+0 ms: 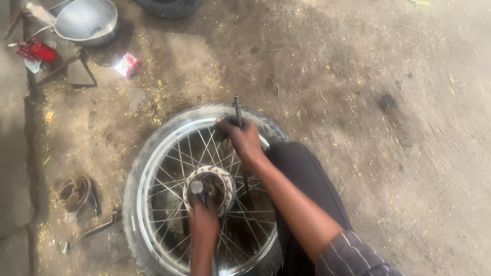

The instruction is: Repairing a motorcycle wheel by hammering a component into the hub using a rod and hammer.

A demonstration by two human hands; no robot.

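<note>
A spoked motorcycle wheel with its tyre lies flat on the dirt ground in front of me. My right hand grips a dark metal tyre lever that stands upright at the far rim, between rim and tyre. My left hand is closed around a second metal bar next to the hub. My dark-trousered knee rests against the right side of the wheel.
A metal bowl and a red can stand on a small stand at the top left. A small red and white packet lies nearby. A rusty ring part and a spanner lie left of the wheel.
</note>
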